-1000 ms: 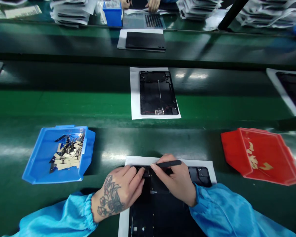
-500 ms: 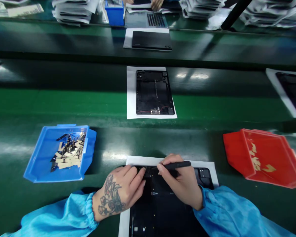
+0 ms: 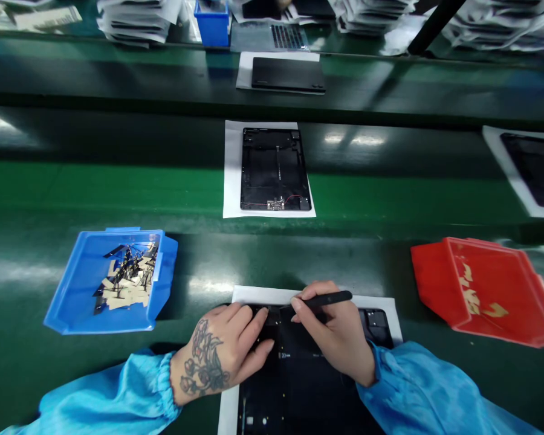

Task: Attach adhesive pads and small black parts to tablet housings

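Note:
A black tablet housing (image 3: 299,386) lies on a white sheet (image 3: 229,399) at the bottom centre. My left hand (image 3: 226,350), tattooed on its back, rests over the upper left part of the housing, fingertips at its top edge and thumb apart from the fingers. It holds nothing that I can see. My right hand (image 3: 333,332) pinches a slim black tool (image 3: 329,299), whose end points left toward the spot beside my left fingertips. The tool's tip is hard to make out against the dark housing.
A blue bin (image 3: 68,290) with small pale and black parts stands at the left, a red bin (image 3: 517,290) with pale scraps at the right. Beyond are an open tablet housing (image 3: 276,169) on paper, another at the right (image 3: 535,166), and a dark closed device (image 3: 288,75).
My left thumb has moved away from the fingers. The open housings ahead have shifted left, and the closed device farther back has shifted right. My right hand has barely moved.

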`<action>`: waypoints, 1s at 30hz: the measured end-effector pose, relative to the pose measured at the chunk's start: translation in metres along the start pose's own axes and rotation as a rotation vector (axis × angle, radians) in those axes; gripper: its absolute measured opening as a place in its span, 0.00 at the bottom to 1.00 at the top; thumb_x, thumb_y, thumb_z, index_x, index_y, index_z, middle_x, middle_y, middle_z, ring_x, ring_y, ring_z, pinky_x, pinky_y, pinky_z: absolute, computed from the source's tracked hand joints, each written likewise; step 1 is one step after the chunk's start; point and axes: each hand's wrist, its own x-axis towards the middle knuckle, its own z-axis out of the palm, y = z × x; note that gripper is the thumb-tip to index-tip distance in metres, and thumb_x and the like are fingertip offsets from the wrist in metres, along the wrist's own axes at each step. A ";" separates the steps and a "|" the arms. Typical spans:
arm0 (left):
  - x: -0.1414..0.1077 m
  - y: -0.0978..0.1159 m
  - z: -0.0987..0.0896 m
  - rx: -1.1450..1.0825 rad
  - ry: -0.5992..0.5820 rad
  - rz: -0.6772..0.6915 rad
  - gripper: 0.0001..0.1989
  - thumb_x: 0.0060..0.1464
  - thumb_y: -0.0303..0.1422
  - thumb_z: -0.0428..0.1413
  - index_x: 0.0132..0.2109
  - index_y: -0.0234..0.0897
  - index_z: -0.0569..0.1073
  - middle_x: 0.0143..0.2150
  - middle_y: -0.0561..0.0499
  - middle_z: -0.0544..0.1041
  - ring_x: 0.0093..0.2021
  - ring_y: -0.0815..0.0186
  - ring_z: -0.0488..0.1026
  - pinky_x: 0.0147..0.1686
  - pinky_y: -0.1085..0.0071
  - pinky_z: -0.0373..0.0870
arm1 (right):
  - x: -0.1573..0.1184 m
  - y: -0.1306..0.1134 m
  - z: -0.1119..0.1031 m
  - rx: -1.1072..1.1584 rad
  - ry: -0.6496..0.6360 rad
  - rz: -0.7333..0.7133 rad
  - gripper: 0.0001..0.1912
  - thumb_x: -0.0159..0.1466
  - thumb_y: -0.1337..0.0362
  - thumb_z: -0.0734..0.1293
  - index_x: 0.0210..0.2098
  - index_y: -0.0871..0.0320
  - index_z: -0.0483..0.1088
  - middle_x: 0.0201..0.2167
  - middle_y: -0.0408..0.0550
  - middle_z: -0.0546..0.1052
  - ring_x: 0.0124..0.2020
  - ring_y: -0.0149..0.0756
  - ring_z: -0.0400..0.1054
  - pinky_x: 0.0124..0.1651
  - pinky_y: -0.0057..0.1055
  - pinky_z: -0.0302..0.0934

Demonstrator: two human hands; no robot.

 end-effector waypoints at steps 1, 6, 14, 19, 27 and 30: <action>0.000 0.000 0.000 -0.003 -0.003 0.000 0.18 0.58 0.36 0.52 0.49 0.25 0.71 0.28 0.48 0.69 0.27 0.61 0.68 0.21 0.63 0.69 | 0.000 0.001 0.000 0.004 0.000 0.024 0.05 0.63 0.66 0.66 0.36 0.53 0.64 0.30 0.40 0.69 0.26 0.30 0.71 0.27 0.27 0.65; 0.000 0.000 -0.001 -0.006 -0.004 -0.001 0.18 0.58 0.37 0.52 0.49 0.25 0.71 0.28 0.48 0.69 0.28 0.60 0.69 0.21 0.63 0.70 | 0.002 0.001 0.001 -0.027 -0.009 0.059 0.04 0.63 0.65 0.65 0.35 0.53 0.63 0.29 0.40 0.69 0.24 0.32 0.71 0.26 0.28 0.66; 0.003 0.001 -0.002 0.000 0.005 -0.001 0.17 0.58 0.35 0.52 0.49 0.25 0.71 0.28 0.48 0.69 0.27 0.61 0.69 0.21 0.63 0.69 | 0.003 0.002 0.001 -0.076 -0.020 0.037 0.04 0.64 0.66 0.64 0.34 0.53 0.63 0.28 0.40 0.69 0.22 0.30 0.69 0.22 0.26 0.64; 0.001 0.001 -0.001 0.008 0.005 0.000 0.17 0.58 0.35 0.52 0.48 0.25 0.72 0.27 0.48 0.69 0.26 0.61 0.68 0.21 0.64 0.68 | 0.002 0.001 0.001 -0.132 -0.012 -0.085 0.04 0.64 0.68 0.64 0.36 0.53 0.63 0.29 0.41 0.70 0.25 0.29 0.69 0.27 0.26 0.64; 0.001 0.001 0.002 -0.003 0.049 0.008 0.16 0.57 0.35 0.53 0.46 0.26 0.74 0.45 0.37 0.74 0.43 0.52 0.70 0.40 0.55 0.70 | 0.000 0.002 0.002 -0.176 -0.036 -0.280 0.07 0.63 0.72 0.64 0.36 0.55 0.62 0.29 0.42 0.71 0.29 0.31 0.69 0.34 0.28 0.63; 0.001 0.000 0.002 -0.006 0.024 0.007 0.16 0.57 0.36 0.52 0.46 0.27 0.73 0.45 0.38 0.74 0.43 0.53 0.70 0.41 0.55 0.69 | -0.001 0.004 0.002 -0.179 -0.042 -0.335 0.08 0.63 0.74 0.64 0.38 0.55 0.62 0.29 0.43 0.72 0.31 0.32 0.70 0.35 0.29 0.64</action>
